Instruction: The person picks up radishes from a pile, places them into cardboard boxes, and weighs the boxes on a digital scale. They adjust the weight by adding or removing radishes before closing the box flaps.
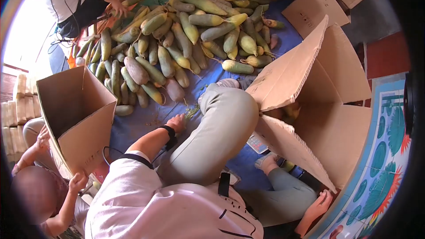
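Observation:
My left hand point(177, 123), with a black band at the wrist, is low over the blue sheet point(148, 126) beside green scraps point(193, 112). Its fingers look curled, and what they hold, if anything, is hidden. At the lower right, my right hand point(319, 202) has its fingers at the lower corner of a large open cardboard box point(341, 135), closed on the flap's edge. The box lies tilted with its flaps spread, and a yellowish vegetable point(292, 110) shows partly inside.
Long green vegetables point(166, 62) are heaped ahead. A co-worker point(35, 194) at lower left holds an open box point(86, 144); another person point(62, 4) reaches into the heap. More boxes point(316, 11) stand at upper right. A keypad device point(256, 144) lies by my leg.

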The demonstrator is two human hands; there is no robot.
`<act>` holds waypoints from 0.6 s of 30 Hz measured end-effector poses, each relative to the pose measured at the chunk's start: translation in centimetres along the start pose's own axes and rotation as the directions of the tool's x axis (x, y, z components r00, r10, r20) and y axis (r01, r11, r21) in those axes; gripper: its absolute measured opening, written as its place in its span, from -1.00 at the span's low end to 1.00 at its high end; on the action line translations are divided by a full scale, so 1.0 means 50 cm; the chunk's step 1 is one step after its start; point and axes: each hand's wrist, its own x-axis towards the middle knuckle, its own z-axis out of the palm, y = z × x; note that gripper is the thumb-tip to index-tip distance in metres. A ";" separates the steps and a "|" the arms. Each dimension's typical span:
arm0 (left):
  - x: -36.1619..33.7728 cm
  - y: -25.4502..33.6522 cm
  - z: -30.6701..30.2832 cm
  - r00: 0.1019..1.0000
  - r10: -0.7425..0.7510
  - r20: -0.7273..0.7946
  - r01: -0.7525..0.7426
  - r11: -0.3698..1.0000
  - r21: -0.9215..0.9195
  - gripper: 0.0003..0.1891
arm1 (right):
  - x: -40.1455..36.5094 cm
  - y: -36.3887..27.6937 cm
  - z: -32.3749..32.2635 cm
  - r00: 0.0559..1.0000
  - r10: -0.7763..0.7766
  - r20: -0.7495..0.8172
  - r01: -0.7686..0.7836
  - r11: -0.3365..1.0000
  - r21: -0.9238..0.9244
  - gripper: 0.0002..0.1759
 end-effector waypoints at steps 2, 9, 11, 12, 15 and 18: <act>0.013 0.017 0.011 1.000 -0.007 -0.003 0.007 1.000 -0.018 -0.33 | 0.001 -0.002 -0.009 0.995 0.054 0.088 -0.055 0.998 0.007 -0.74; 0.012 0.070 -0.045 0.998 -0.068 0.019 0.068 0.998 0.001 -0.40 | 0.023 -0.026 -0.003 0.995 0.025 0.099 -0.027 0.999 0.021 -0.72; 0.029 0.053 -0.031 0.998 -0.030 -0.061 0.031 0.999 0.017 -0.55 | 0.021 -0.001 0.002 0.995 -0.015 0.094 0.014 1.000 0.010 -0.72; 0.029 0.054 -0.027 0.997 -0.030 -0.067 0.031 0.999 0.014 -0.55 | 0.019 0.010 0.004 0.995 -0.015 0.094 0.016 1.000 -0.005 -0.72; 0.018 0.061 -0.022 0.989 0.145 -0.034 -0.122 0.919 0.375 -0.77 | 0.022 -0.008 0.008 0.997 -0.001 0.083 -0.002 0.999 0.034 -0.74; 0.017 0.055 -0.028 0.959 0.267 0.095 -0.274 0.790 0.548 -0.77 | 0.022 -0.027 0.011 0.998 0.012 0.054 -0.018 0.993 0.113 -0.77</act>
